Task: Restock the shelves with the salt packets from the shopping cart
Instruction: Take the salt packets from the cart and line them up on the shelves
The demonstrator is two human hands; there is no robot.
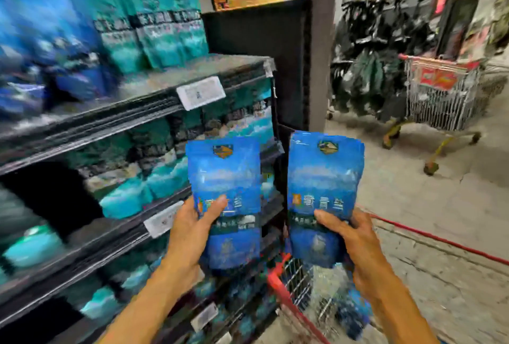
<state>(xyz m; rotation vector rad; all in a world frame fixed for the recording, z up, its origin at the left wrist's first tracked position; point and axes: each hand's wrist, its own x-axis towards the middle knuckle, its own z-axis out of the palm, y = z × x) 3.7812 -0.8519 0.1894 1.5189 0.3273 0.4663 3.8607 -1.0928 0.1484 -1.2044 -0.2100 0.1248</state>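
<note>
Side by side, left hand (190,223) grip clasping upright blue salt packet (224,195), right hand (349,236) grip clasping another packet (323,192)

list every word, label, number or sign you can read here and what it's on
Left-hand blue packet: large Chinese characters, too blurred to quote.
Right-hand blue packet: same print, also blurred.
Shelf price tags: too small to read.
Far cart's red sign: blurred.
Nothing reads cleanly.
</note>
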